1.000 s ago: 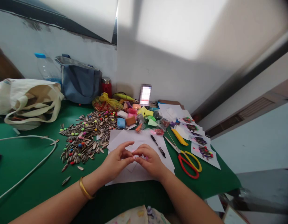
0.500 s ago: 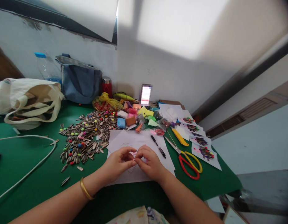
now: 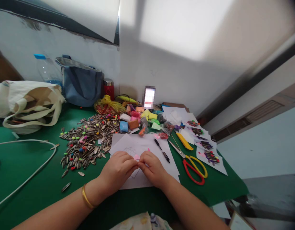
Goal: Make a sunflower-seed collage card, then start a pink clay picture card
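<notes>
My left hand [image 3: 120, 169] and my right hand [image 3: 152, 167] meet fingertip to fingertip above white paper [image 3: 130, 140] on a green table. Their fingers are pinched together; anything between the tips is too small to make out. A bit of pink clay [image 3: 136, 157] shows just behind the touching fingertips, and another pink speck lies beyond my right hand. Behind my left hand, faint pencil lines show on the paper. A black pen [image 3: 162, 150] lies on the paper to the right of my right hand.
Sunflower seeds [image 3: 90, 139] mixed with coloured beads spread at left. Packets of coloured clay [image 3: 134, 124] lie behind the paper. Right of it are scissors [image 3: 194, 169], a yellow cutter [image 3: 184, 141] and several decorated cards [image 3: 210, 157]. Bags [image 3: 82, 84], a red flask [image 3: 109, 91] and a phone [image 3: 149, 97] stand behind.
My left hand has turned palm-down, and its fingers have closed in more. More of the pencil drawing and the pink clay shows behind the fingers. My right hand has barely moved.
</notes>
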Available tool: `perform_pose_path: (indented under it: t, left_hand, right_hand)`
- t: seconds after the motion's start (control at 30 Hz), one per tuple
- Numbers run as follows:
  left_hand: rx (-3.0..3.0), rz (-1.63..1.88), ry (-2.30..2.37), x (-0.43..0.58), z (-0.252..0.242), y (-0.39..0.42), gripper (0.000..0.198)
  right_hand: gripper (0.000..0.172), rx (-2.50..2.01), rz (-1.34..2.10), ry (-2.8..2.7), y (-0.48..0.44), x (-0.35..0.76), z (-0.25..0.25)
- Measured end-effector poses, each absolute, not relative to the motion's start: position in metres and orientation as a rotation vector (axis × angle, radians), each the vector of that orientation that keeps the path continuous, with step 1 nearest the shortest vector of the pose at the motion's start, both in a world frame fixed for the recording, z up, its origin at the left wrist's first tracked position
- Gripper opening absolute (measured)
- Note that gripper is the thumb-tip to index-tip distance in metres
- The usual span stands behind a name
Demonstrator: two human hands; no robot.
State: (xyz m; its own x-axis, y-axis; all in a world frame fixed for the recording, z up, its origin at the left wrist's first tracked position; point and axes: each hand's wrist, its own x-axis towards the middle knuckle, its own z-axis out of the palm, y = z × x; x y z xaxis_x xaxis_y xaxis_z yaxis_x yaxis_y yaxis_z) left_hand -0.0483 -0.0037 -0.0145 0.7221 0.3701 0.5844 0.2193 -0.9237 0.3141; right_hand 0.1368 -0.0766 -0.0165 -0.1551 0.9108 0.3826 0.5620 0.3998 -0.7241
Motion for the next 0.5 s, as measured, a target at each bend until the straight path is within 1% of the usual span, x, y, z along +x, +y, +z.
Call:
perform_pose_path:
  t: [0.2, 0.5]
  left_hand:
    - [2.743, 0.911, 0.473, -0.0482, -0.0152, -0.0046, 0.009]
    - [2.696, 0.907, 0.49, -0.0484, -0.0178, -0.0021, 0.007]
  right_hand:
    - [0.021, -1.257, 0.595, -1.836, -0.0755, 0.137, -0.0172]
    - [0.007, -1.28, 0.686, -1.772, -0.0734, 0.1386, -0.0167]
